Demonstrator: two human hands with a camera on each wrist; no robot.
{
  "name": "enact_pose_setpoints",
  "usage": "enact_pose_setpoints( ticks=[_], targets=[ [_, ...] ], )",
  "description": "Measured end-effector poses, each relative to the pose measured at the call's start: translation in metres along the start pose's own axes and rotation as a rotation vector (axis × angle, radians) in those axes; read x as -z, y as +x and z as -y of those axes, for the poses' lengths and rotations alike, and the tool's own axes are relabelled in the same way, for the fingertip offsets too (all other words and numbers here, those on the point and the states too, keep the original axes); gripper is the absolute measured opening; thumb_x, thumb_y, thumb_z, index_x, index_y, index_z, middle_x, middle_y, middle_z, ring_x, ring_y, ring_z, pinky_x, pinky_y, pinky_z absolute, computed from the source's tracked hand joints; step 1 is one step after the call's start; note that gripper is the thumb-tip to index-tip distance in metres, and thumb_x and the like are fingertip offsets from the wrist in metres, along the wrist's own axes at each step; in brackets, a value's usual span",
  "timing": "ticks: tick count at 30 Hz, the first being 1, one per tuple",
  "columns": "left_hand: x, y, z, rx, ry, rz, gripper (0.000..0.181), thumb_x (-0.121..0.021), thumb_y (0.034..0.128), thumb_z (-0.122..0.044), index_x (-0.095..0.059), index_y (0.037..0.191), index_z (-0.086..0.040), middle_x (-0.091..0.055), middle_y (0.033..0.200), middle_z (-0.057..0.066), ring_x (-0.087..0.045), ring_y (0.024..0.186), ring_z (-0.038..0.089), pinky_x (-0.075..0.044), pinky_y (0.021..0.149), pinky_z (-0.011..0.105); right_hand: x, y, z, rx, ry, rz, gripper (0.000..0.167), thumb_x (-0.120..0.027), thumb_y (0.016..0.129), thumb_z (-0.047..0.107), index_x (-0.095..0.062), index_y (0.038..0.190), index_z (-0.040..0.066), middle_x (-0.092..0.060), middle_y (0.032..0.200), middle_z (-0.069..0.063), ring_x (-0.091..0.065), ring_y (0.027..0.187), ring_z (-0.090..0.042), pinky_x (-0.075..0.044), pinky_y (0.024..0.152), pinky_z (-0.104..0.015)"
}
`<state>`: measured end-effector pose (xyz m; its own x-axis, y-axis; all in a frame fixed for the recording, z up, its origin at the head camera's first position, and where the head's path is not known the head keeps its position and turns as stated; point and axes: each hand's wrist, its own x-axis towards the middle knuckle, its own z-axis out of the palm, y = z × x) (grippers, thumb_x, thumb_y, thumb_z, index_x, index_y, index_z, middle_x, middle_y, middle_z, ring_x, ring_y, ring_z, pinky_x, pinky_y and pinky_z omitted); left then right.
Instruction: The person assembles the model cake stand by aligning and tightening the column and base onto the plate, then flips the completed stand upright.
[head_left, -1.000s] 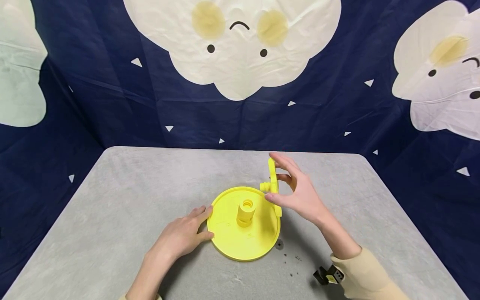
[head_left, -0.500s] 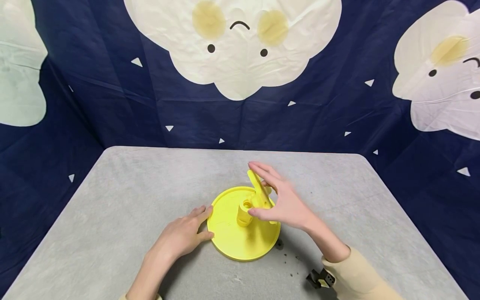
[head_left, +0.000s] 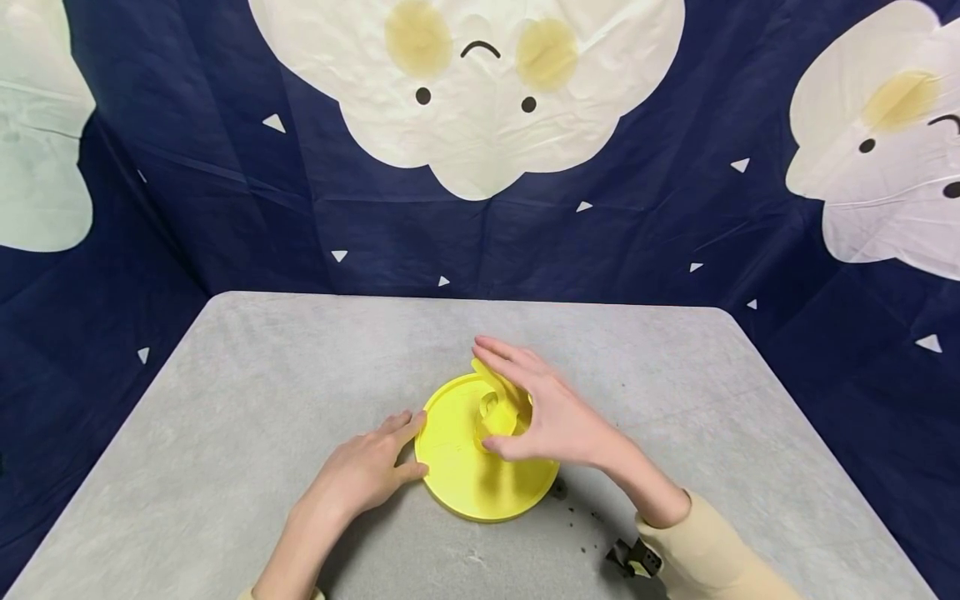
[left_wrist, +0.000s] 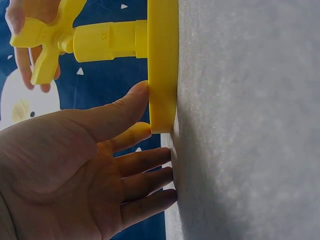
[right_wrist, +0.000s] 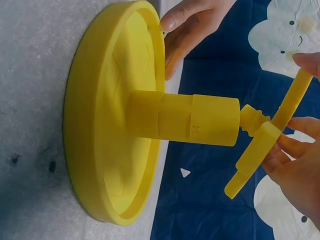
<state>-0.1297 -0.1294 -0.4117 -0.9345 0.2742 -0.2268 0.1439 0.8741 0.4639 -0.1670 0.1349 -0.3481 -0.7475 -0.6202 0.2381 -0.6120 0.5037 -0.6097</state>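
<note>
Reads as a draped tabletop booth; home, lab or office, can't tell. Grey table [head_left: 300, 358] with rounded far corners; navy cloth [head_left: 480, 250] hangs behind it and along its left and right sides, printed with white clouds [head_left: 480, 125] and small white triangles [head_left: 340, 255]. Cloth hides the wider room.

A yellow disc [head_left: 465, 482] lies flat on the table [head_left: 300, 358], its post [right_wrist: 185, 119] upright, a tilted yellow knob [right_wrist: 259, 146] at the top.

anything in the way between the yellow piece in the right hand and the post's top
Nothing visible: the yellow piece, tilted in the right hand, has its stub at the top of the post; the left hand is clear.
</note>
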Motion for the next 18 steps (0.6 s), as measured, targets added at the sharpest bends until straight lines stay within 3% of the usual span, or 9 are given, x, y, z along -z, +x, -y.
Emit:
enact_pose_setpoints(
  ticks=[7, 13, 18],
  targets=[
    [0.000, 0.000, 0.000, -0.011, 0.009, -0.013, 0.071, -0.072, 0.0949, -0.039, -0.046, 0.157, -0.017, -0.046, 0.161, 0.017, -0.049, 0.144, 0.043, -0.044, 0.109, 0.067, -0.002, 0.005, 0.002, 0.029, -0.060, 0.045, 0.096, -0.081, 0.076, 0.033, -0.038, 0.161, 0.023, -0.029, 0.169, 0.012, -0.033, 0.155, -0.017, -0.040, 0.121, -0.055],
    [0.000, 0.000, 0.000, -0.008, 0.011, -0.012, 0.071, -0.072, 0.0950, -0.039, -0.046, 0.157, -0.017, -0.046, 0.161, 0.017, -0.049, 0.144, 0.043, -0.044, 0.109, 0.068, -0.004, 0.011, 0.005, 0.065, -0.219, 0.108, 0.094, -0.079, 0.076, 0.032, -0.039, 0.159, 0.014, -0.029, 0.170, 0.005, -0.039, 0.150, -0.020, -0.047, 0.115, -0.050],
    [-0.001, 0.000, 0.000, -0.005, 0.009, -0.012, 0.070, -0.072, 0.0952, -0.039, -0.046, 0.157, -0.016, -0.046, 0.161, 0.017, -0.049, 0.144, 0.044, -0.044, 0.110, 0.068, -0.007, 0.015, 0.007, 0.080, -0.321, 0.166, 0.092, -0.077, 0.078, 0.036, -0.041, 0.158, 0.012, -0.030, 0.170, -0.003, -0.042, 0.145, -0.023, -0.051, 0.111, -0.044]
  ],
)
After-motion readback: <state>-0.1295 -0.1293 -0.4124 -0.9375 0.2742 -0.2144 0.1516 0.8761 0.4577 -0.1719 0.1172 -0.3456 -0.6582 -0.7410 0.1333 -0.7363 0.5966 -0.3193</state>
